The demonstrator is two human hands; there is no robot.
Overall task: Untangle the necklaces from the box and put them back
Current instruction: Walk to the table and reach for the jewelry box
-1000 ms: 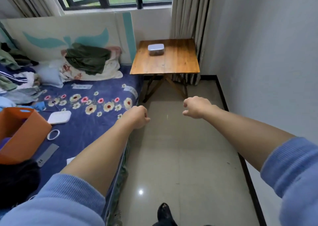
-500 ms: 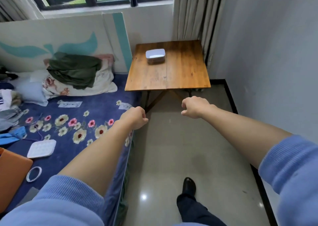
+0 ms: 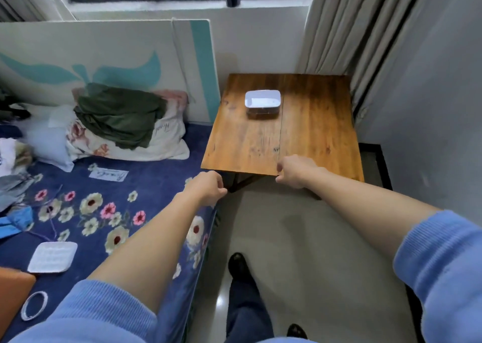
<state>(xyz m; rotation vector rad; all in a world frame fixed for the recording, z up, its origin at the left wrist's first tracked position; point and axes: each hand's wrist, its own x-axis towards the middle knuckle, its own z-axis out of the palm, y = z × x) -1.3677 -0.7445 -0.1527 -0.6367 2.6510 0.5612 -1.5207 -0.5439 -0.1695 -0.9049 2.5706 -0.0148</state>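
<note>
The box (image 3: 263,102) sits upper centre of the frame, on the far half of the wooden surface (image 3: 318,133), well apart from both hands. It's a small white-lidded thing w/ clear-looking sides and the lid is on. Can't see the necklaces at all, there's just a dark smudge thru the side wall, so what's actually inside is too small to tell.

Left hand (image 3: 206,187) is curled into a loose fist, empty, hanging over the bed (image 3: 146,186) edge at mid frame. Right hand (image 3: 294,170) is the same deal: fingers curled in, holding nothing, right at the near edge of the surface. Touching the wood or just above it? Can't say.

Handling guess: box looks like light plastic and prob slides easy on that varnished wood, so I'd pin it w/ one hand on the short sides and pop the lid w/ the other. Chains will be thin, floppy and snaggy. I'd pick at the knot w/ fingertips and lift by a clasp or loose end, not yank, bc pulling only tightens a tangle and fine links can kink.

Nothing on the task is started imo.
</note>
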